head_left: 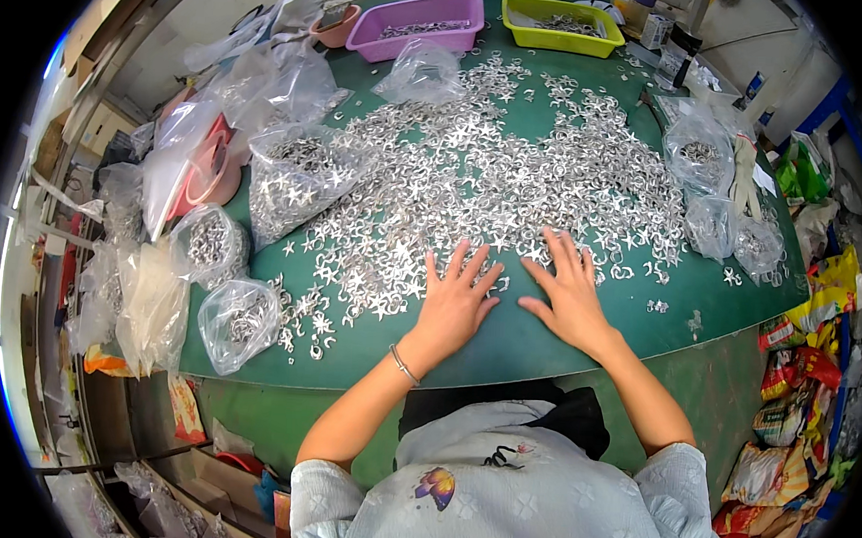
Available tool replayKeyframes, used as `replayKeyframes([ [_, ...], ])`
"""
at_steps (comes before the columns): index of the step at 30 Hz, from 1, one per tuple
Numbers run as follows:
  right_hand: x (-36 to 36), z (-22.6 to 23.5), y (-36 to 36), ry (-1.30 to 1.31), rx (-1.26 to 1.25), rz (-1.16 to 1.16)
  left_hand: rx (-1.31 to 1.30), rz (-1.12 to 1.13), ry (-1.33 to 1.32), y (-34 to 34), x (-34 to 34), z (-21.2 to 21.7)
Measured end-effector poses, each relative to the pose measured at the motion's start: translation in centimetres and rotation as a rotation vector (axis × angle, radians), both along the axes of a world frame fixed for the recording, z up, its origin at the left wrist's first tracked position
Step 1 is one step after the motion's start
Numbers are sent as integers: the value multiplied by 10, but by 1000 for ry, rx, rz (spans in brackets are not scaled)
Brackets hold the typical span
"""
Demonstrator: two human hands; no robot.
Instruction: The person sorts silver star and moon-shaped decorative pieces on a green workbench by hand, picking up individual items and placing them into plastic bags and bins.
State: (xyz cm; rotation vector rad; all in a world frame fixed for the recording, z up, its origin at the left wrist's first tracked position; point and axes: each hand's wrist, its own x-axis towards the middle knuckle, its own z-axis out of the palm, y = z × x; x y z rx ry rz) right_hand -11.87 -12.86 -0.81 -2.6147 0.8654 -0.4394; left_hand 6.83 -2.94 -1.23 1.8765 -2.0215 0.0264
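Note:
A wide heap of small silvery metal pieces [532, 168], some star-shaped and some ring- or crescent-like, spreads over the green tabletop [543, 346]. My left hand [453, 304] lies palm down at the heap's near edge, fingers spread and touching the pieces. Beside it on the right, my right hand [571, 299] also rests palm down with its fingers apart, the fingertips at the near edge of the pieces. Neither hand grips anything that shows; what lies under the palms is hidden. A thin bracelet [405, 365] circles my left wrist.
Clear bags of metal pieces [300, 182] crowd the table's left side; more bags [700, 161] stand at the right. A purple basin [418, 26] and a yellow-green basin [563, 27] holding pieces sit at the far edge. Colourful packets [792, 381] fill a rack at the right.

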Motion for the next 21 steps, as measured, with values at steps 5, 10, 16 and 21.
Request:
replayKeyframes([
  [5, -8, -4, 9, -6, 5, 254, -57, 96, -108, 8, 34, -7],
  [10, 2, -7, -24, -127, -145, -77, -90, 137, -70, 6, 63, -6],
  [16, 33, -27, -47, 36, -192, -254, -59, 285, -99, -6, 93, -15],
  [21, 46, -25, -65, 28, -254, -181, -37, 313, -13, -16, 97, -14],
])
